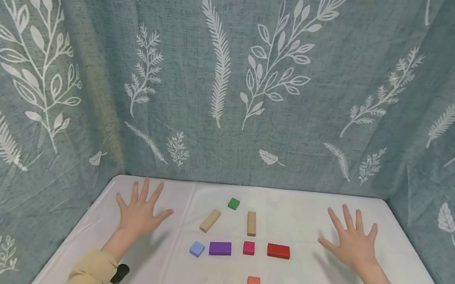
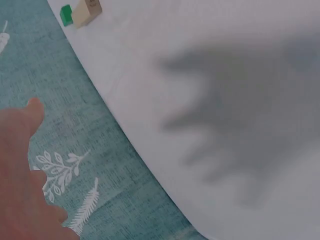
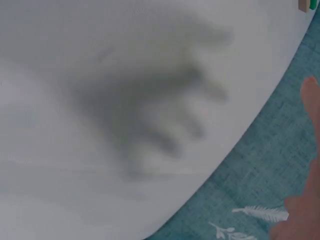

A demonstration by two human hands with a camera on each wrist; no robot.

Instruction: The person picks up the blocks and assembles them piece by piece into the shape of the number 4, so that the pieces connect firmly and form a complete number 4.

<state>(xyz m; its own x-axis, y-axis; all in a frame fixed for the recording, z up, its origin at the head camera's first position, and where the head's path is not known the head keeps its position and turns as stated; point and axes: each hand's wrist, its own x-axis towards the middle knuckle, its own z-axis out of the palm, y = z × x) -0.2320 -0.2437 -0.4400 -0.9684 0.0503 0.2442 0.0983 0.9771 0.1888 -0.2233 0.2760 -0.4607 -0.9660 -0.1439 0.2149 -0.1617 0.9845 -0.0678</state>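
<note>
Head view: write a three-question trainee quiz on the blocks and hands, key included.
1. Multiple choice: which of these lies nearest the back curtain?
A) light blue block
B) green block
C) coral block

2. True or false: the left hand holds a block.

3. Fill in: the deep pink block lies between the purple block and the ___ block.

Key:
1. B
2. False; that hand holds nothing.
3. Red, as in the red block.
</note>
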